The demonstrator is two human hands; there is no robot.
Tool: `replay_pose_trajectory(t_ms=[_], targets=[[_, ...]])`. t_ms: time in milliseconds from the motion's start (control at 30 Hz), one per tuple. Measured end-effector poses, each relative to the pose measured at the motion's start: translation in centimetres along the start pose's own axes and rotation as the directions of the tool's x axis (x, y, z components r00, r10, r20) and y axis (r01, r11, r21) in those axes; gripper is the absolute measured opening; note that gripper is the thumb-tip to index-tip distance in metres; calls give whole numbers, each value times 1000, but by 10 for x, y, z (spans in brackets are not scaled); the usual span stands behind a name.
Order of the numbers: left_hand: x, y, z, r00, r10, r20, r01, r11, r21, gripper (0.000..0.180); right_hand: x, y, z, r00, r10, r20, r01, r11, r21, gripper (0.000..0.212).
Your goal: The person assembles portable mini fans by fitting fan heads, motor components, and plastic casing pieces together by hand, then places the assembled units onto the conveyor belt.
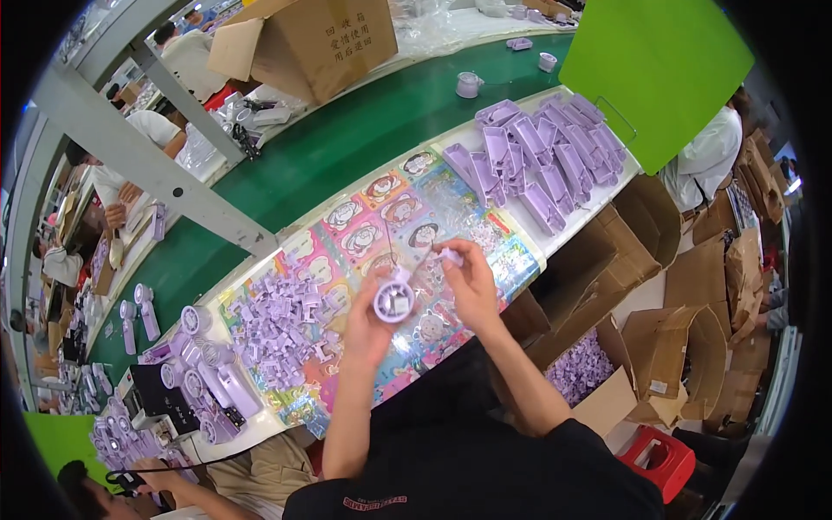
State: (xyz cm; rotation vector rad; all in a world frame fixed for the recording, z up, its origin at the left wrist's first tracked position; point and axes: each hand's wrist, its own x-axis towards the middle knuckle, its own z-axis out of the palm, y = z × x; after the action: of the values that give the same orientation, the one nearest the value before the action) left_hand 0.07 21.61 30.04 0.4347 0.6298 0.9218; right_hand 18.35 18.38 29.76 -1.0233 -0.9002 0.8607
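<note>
Above the surface (555, 227), near the middle of the view, my left hand (368, 325) is closed around a small round lilac fan head (394, 302), with its face turned up toward me. At about two o'clock from it, very near, my right hand (471, 282) pinches a small lilac part (450, 256) between the fingertips; the other fingers are curled. A thin dark wire (389, 247) goes up from the fan head.

Under my hands lies a colourful cartoon mat (381, 217) that covers the surface. At nine o'clock from the fan head is a loose pile of small lilac parts (282, 325), and further, at eight o'clock, stand several assembled lilac fans (208, 373). At one o'clock, well apart, is a heap of long lilac shells (542, 152). Behind the surface runs a green conveyor belt (347, 143), with a cardboard box (303, 39) beyond it. At four o'clock, below the surface, an open carton with lilac pieces (581, 368) stands beside a red stool (659, 459).
</note>
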Motion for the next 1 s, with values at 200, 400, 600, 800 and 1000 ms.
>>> replay_pose_trajectory(t_ms=[200, 400, 600, 800, 1000], targets=[[-29, -18, 9, 999, -39, -13, 39, 999, 5, 43, -32, -33, 7, 995, -64, 79, 88, 928, -361, 27], [-36, -15, -1, 984, -150, 97, 136, 981, 138, 48, -33, -35, -9, 911, 293, 290, -216, 938, -270, 30], [-45, -5, 10, 996, 15, 93, -55, 895, 443, 35, -36, -48, -16, 877, 255, 407, -84, 916, -393, 29], [-56, -17, 20, 963, 267, 27, -217, 717, 662, 15, -46, -53, -2, 899, 205, 388, -53, 929, -366, 29], [-56, -22, 6, 942, 287, 175, -329, 675, 660, 11, -54, -50, -11, 881, 212, 423, -23, 912, -409, 25]])
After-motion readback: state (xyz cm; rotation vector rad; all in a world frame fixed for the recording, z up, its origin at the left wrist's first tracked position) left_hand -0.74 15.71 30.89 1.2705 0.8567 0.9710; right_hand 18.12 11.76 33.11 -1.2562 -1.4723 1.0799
